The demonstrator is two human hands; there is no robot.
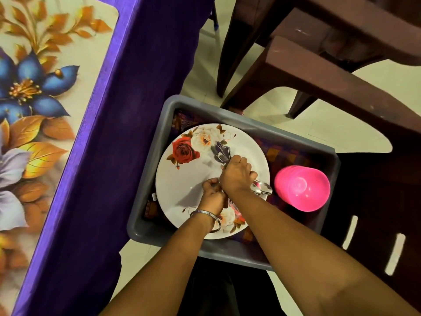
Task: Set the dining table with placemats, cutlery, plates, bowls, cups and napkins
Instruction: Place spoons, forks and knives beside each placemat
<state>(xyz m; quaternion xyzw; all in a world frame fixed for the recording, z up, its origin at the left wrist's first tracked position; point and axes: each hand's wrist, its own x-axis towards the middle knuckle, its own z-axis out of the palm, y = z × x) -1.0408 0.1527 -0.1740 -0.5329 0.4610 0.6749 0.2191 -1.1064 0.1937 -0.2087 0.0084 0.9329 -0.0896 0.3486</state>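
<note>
A grey plastic tub [296,139] sits on a seat beside the table. Inside it lies a white plate [182,176] printed with roses, and a stack of pink bowls [301,188] stands to its right. My right hand [237,175] grips a bundle of steel cutlery [222,152] over the plate, fork heads pointing up-left. Spoon bowls [262,189] show below that hand. My left hand [211,190], curled just beside the right wrist, holds the lower ends of the cutlery. A floral placemat [34,110] lies on the purple tablecloth [118,110] at the left.
Dark brown plastic chairs [319,65] stand at the upper right and right. Patterned cloth [282,153] lines the tub under the plate. Pale tiled floor [341,124] shows between the chairs and the tub.
</note>
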